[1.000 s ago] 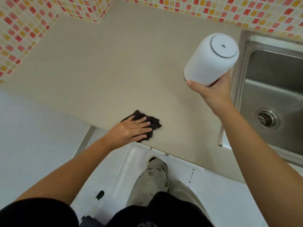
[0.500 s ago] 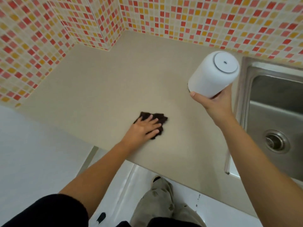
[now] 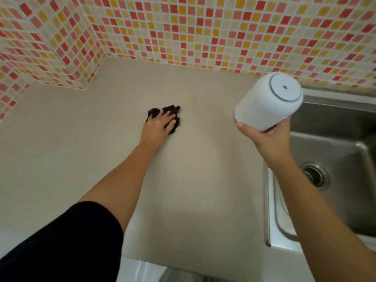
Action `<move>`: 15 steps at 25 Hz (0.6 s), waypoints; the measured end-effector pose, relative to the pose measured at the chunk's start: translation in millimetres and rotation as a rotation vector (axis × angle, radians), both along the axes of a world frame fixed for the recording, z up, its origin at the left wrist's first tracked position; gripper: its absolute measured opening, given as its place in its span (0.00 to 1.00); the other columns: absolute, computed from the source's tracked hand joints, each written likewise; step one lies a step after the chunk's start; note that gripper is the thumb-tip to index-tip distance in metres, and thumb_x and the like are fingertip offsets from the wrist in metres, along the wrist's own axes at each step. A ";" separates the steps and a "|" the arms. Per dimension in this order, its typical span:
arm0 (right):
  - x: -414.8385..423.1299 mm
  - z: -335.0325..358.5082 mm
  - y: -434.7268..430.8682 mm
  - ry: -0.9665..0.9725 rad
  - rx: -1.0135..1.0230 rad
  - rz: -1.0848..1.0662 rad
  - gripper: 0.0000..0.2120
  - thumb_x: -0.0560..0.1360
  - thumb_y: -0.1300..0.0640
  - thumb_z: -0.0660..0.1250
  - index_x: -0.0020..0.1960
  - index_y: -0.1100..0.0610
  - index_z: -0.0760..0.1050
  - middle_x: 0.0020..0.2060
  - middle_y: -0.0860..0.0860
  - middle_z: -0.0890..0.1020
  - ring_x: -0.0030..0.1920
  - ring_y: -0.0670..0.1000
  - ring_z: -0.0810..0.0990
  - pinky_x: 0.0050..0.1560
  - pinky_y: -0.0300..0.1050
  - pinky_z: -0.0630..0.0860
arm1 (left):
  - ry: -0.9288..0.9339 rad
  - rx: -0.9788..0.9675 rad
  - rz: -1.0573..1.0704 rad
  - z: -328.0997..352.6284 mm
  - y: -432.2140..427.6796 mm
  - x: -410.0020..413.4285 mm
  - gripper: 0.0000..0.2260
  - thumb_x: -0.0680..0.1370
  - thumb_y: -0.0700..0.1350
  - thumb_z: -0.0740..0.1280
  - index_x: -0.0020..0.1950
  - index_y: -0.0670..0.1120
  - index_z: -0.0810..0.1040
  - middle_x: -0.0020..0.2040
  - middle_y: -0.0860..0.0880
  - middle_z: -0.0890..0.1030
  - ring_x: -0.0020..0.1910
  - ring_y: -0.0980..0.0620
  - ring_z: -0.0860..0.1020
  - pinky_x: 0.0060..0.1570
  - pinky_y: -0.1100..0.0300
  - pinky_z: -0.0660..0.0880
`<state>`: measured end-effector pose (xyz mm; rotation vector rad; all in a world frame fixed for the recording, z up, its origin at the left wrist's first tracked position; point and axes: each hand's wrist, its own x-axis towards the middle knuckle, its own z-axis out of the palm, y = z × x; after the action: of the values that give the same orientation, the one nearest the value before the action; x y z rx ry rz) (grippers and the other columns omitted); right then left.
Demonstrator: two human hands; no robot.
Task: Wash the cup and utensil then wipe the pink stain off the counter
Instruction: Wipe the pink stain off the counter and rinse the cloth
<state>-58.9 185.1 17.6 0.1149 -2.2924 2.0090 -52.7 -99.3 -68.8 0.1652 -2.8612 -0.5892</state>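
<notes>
My left hand [image 3: 157,127] presses flat on a dark cloth [image 3: 173,111] in the middle of the beige counter [image 3: 81,149], fingers spread over it. My right hand [image 3: 268,139] holds a white cup [image 3: 266,102] upside down in the air, its base facing me, above the counter's right edge beside the sink. No pink stain shows on the visible counter. The utensil is out of sight.
A steel sink [image 3: 335,151] with a round drain [image 3: 315,176] lies at the right. Red, orange and yellow mosaic tiles [image 3: 203,31] cover the back wall and the left corner. The counter's front edge runs along the bottom.
My left hand has slid the cloth away from the front edge toward the middle of the counter. The cup stays inverted in my right hand. The view has tilted up toward the wall.
</notes>
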 end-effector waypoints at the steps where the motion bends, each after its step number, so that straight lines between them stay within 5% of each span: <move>1: -3.3 -1.1 7.4 0.004 0.010 -0.019 0.37 0.64 0.67 0.77 0.66 0.54 0.62 0.57 0.45 0.74 0.54 0.31 0.75 0.51 0.28 0.74 | -0.006 -0.003 -0.055 -2.0 23.2 -20.4 0.15 0.80 0.46 0.61 0.63 0.43 0.77 0.66 0.43 0.75 0.69 0.45 0.69 0.68 0.52 0.61; 9: -40.4 -16.2 33.8 0.046 0.143 -0.097 0.43 0.62 0.56 0.79 0.70 0.57 0.59 0.64 0.51 0.73 0.62 0.45 0.73 0.61 0.45 0.75 | 0.190 -0.056 -0.677 -9.9 161.0 -13.4 0.15 0.75 0.49 0.60 0.48 0.43 0.85 0.51 0.43 0.84 0.53 0.42 0.82 0.58 0.53 0.65; 15: -58.7 -58.7 -17.6 -0.032 0.102 -0.090 0.46 0.57 0.56 0.81 0.69 0.56 0.60 0.59 0.47 0.74 0.57 0.38 0.75 0.53 0.30 0.73 | 0.138 0.017 -0.949 -20.3 111.9 120.9 0.13 0.80 0.51 0.61 0.52 0.48 0.84 0.58 0.50 0.82 0.63 0.50 0.76 0.67 0.53 0.64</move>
<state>-117.6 167.5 -41.1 -0.0128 -2.3738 1.8653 68.2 12.6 -89.1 -1.2247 -2.6492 -0.7178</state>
